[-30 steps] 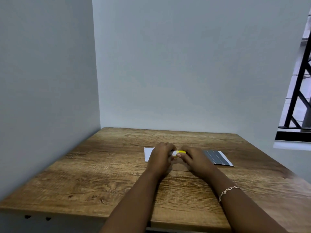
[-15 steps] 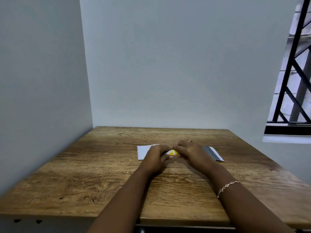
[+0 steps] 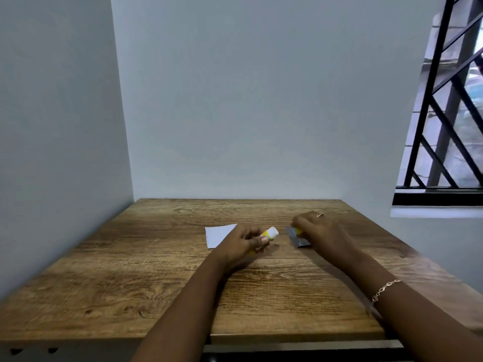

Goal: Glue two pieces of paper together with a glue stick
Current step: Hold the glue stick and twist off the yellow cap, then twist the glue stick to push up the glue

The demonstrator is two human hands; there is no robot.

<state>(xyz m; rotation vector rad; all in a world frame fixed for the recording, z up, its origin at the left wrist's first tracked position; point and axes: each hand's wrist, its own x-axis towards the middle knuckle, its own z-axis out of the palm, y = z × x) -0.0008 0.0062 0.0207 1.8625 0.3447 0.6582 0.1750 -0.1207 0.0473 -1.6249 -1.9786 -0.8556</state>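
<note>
My left hand (image 3: 244,242) grips a yellow and white glue stick (image 3: 269,234), its white end pointing right, just above the wooden table (image 3: 156,270). A white sheet of paper (image 3: 218,235) lies flat behind that hand, partly hidden by it. My right hand (image 3: 322,232) rests over a dark grey sheet of paper (image 3: 298,239), fingers closed around a small yellow piece (image 3: 299,232) that looks like the stick's cap. The two hands are a short gap apart.
The table stands in a corner, with a grey wall close on the left (image 3: 57,126) and another behind (image 3: 261,100). A barred window (image 3: 449,113) is at the right. A bracelet (image 3: 385,290) circles my right wrist.
Both hands were together on the glue stick. They have pulled apart: the left keeps the stick, the right has moved right over the grey paper with the yellow piece.
</note>
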